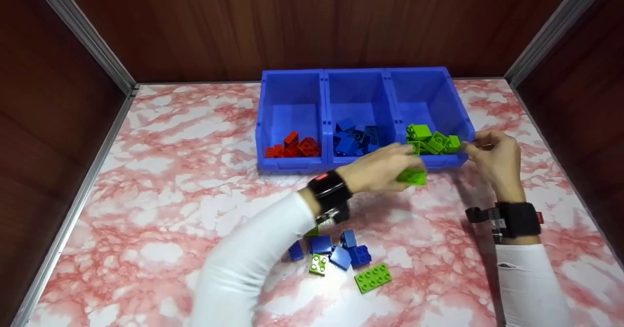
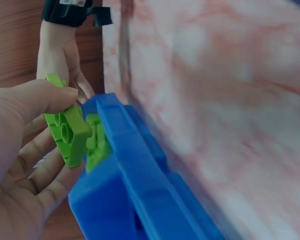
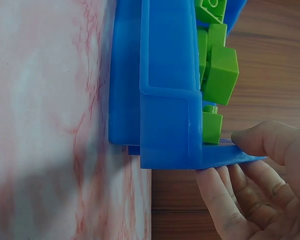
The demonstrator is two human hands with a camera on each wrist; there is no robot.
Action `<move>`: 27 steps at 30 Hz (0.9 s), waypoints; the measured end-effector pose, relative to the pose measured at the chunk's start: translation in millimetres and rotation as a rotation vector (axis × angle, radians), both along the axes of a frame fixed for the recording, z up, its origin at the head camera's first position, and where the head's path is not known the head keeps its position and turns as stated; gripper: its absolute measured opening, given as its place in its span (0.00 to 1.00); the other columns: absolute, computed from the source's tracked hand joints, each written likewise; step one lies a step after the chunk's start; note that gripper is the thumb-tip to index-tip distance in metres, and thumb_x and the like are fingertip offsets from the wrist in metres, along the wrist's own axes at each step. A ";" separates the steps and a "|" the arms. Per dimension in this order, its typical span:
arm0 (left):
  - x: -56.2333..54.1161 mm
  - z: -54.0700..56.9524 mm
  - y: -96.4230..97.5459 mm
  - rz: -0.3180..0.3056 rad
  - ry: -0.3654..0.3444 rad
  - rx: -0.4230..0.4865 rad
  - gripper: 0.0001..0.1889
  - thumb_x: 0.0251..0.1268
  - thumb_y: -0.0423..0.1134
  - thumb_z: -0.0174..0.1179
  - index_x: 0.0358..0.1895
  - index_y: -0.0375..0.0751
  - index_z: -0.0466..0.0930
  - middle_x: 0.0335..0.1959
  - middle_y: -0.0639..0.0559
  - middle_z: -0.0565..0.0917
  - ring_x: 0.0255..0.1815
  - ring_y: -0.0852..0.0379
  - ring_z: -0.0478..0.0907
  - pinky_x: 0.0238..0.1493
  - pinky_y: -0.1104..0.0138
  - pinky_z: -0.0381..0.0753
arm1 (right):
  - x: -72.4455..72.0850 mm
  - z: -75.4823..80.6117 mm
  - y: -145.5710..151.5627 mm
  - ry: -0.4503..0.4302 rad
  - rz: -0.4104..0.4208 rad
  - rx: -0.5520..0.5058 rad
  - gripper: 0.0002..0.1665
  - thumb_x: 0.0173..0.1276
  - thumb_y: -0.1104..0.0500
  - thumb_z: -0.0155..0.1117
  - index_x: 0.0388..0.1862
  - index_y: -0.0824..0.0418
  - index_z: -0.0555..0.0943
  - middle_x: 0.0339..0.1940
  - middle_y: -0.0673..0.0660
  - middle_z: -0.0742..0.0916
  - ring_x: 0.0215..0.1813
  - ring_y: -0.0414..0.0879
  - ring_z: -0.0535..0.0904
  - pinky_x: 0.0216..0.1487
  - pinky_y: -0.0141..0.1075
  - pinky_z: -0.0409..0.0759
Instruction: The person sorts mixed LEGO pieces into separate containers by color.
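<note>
My left hand [image 1: 382, 168] pinches a green toy brick [image 2: 70, 132] between thumb and fingers, just in front of the right compartment of a blue three-part bin [image 1: 297, 163]. With thumb above and fingers below, my right hand [image 3: 262, 185] grips the right side wall of that bin at its front corner. Green bricks [image 1: 436, 143] lie in the right compartment, blue bricks [image 1: 347, 145] in the middle one and red bricks [image 1: 292, 146] in the left one. In the head view the held brick looks blurred and is partly covered by the left fingers.
Nearer on the marbled table [image 1: 161, 210] lie several loose blue bricks [image 1: 340, 257], a small green brick [image 1: 318, 264] and a longer green brick [image 1: 373, 278]. My left sleeve partly covers this group. Wooden panels [image 1: 312, 25] enclose the back and sides.
</note>
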State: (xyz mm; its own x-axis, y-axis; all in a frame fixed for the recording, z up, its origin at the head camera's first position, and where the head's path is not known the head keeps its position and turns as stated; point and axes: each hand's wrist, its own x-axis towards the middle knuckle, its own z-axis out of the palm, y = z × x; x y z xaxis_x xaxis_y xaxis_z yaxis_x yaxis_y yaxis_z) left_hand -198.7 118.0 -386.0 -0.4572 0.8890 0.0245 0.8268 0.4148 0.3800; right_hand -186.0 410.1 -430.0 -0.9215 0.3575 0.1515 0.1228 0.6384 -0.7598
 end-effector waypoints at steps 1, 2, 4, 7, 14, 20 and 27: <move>-1.6 1.7 7.1 -0.006 0.007 -0.001 0.22 0.72 0.44 0.68 0.66 0.48 0.81 0.60 0.51 0.82 0.59 0.57 0.77 0.65 0.70 0.78 | 0.3 0.2 0.0 0.010 -0.001 0.000 0.19 0.70 0.57 0.73 0.52 0.69 0.85 0.25 0.27 0.80 0.34 0.27 0.78 0.32 0.18 0.79; -3.2 3.1 14.3 -0.007 0.014 -0.004 0.22 0.72 0.45 0.68 0.66 0.48 0.81 0.61 0.52 0.82 0.59 0.58 0.77 0.67 0.70 0.77 | 0.7 0.3 -0.1 0.019 -0.001 -0.001 0.19 0.69 0.57 0.73 0.52 0.69 0.85 0.24 0.26 0.80 0.34 0.27 0.78 0.32 0.18 0.79; -6.3 6.3 27.8 -0.008 0.034 -0.017 0.23 0.72 0.46 0.68 0.67 0.49 0.80 0.64 0.53 0.82 0.63 0.58 0.76 0.72 0.70 0.74 | 1.4 0.6 -0.4 0.039 0.001 0.000 0.18 0.69 0.58 0.73 0.51 0.70 0.85 0.24 0.26 0.80 0.33 0.26 0.78 0.32 0.17 0.78; -10.8 9.5 45.3 0.003 0.048 -0.049 0.24 0.74 0.46 0.66 0.70 0.51 0.78 0.70 0.54 0.80 0.71 0.59 0.73 0.81 0.70 0.66 | 1.8 0.1 -0.7 0.059 0.008 0.000 0.17 0.69 0.58 0.73 0.50 0.70 0.86 0.24 0.26 0.80 0.32 0.25 0.78 0.31 0.17 0.78; -24.6 13.8 74.0 0.079 0.009 -0.118 0.28 0.75 0.46 0.65 0.75 0.57 0.73 0.75 0.56 0.74 0.79 0.61 0.67 0.89 0.67 0.51 | 1.7 0.8 -0.3 0.049 0.012 0.003 0.19 0.71 0.57 0.72 0.51 0.70 0.85 0.25 0.27 0.80 0.33 0.26 0.78 0.32 0.17 0.80; -38.8 20.4 89.2 0.149 0.030 -0.149 0.26 0.77 0.44 0.63 0.75 0.57 0.73 0.75 0.55 0.72 0.81 0.58 0.64 0.91 0.64 0.46 | 0.9 1.4 -0.1 0.028 0.010 0.009 0.19 0.70 0.56 0.72 0.52 0.70 0.86 0.24 0.26 0.79 0.34 0.26 0.78 0.32 0.17 0.80; -58.1 20.5 93.1 0.277 0.044 -0.179 0.24 0.81 0.42 0.57 0.76 0.57 0.73 0.86 0.48 0.60 0.88 0.47 0.55 0.89 0.58 0.56 | 0.4 0.5 -0.7 0.010 0.007 0.002 0.20 0.70 0.56 0.73 0.52 0.69 0.85 0.25 0.27 0.80 0.35 0.27 0.78 0.33 0.17 0.79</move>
